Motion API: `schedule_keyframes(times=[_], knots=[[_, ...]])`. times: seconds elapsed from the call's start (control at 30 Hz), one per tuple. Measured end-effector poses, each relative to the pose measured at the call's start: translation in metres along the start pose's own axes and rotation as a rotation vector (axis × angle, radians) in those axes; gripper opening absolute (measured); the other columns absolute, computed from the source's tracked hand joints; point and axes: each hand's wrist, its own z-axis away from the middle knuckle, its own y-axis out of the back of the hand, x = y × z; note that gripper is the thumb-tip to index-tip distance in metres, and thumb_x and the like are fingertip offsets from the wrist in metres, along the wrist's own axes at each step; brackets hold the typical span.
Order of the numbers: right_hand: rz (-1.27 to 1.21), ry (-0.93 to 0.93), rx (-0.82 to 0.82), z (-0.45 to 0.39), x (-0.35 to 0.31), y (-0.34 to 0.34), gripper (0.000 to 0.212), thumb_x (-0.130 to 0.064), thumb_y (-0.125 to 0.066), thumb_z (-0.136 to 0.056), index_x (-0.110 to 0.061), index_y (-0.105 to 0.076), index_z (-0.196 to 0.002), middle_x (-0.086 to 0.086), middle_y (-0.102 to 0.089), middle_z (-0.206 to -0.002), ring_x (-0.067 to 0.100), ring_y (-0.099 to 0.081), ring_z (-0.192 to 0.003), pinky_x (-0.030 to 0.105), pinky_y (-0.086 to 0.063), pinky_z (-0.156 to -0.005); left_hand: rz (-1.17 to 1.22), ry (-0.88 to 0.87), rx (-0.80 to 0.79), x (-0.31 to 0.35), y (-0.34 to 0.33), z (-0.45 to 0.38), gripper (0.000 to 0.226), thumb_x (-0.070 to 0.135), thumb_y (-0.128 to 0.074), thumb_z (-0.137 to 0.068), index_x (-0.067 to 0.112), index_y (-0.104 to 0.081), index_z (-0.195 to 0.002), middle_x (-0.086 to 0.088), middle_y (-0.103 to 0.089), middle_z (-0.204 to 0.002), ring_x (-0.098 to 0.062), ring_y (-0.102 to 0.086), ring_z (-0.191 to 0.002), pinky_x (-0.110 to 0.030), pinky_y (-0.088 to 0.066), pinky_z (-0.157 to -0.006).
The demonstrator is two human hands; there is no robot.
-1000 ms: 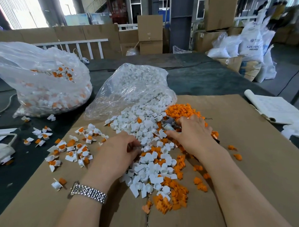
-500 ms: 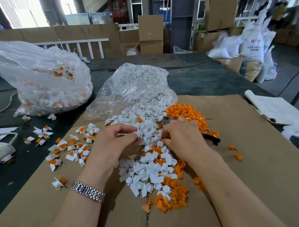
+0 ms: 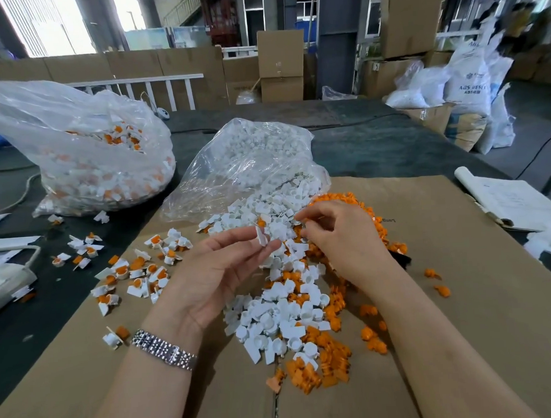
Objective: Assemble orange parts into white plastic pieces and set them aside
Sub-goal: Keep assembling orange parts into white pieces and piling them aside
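Head view: the left hand (image 3: 213,271) is raised palm-up above the cardboard sheet (image 3: 461,295), with thumb and forefinger pinching a single white plastic piece (image 3: 262,236) at its edge. The right hand (image 3: 338,234) hovers just beside it, fingers curled toward the thumb as if pinching something small; whether an orange part is actually held there cannot be told, since the fingertips hide it. Loose white pieces (image 3: 282,312) lie heaped on the cardboard between the wrists, spilling from a clear bag (image 3: 250,159), and loose orange parts (image 3: 322,364) lie along the heap's right and near edges. Finished units (image 3: 135,272), white with orange seated inside, are scattered on the left, and more fill a second bag (image 3: 86,160) farther left. For the current step, turn the white piece so its open socket faces the right hand, keep the pinch on the outer flange so the socket stays unobstructed, align the orange part squarely, and press until it seats flush. A tilted insert will likely jam. Then place the unit with the group on the left.
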Motion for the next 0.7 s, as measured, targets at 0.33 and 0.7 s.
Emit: schedule_keyframes(times=[0.33,0.7], knots=[[-0.521,-0.036,-0.160,0.011,-0.017,0.000,0.005,-0.019,-0.075,-0.089,-0.017,-0.075,-0.094,-0.001,-0.075,-0.082,0.007,-0.070,-0.078,0.011,-0.051,-0.071,-0.095,-0.052,-0.015,-0.003,-0.004,0.000,0.025,-0.008,-0.075,-0.074,0.003,-0.081,-0.096,-0.022,-0.076,-0.108,-0.032,-0.076,-0.102,-0.023,-0.061,-0.071],[-0.259,0.048,-0.099,0.014,-0.017,-0.009,0.002,-0.023,-0.073,-0.091,-0.022,-0.072,-0.090,-0.007,-0.071,-0.078,0.006,-0.066,-0.069,0.020,-0.055,-0.064,-0.421,-0.279,0.044,-0.006,-0.010,0.008,0.034,0.025,-0.087,-0.064,0.020,-0.082,-0.097,-0.008,-0.079,-0.103,-0.022,-0.076,-0.100,-0.027,-0.060,-0.087]])
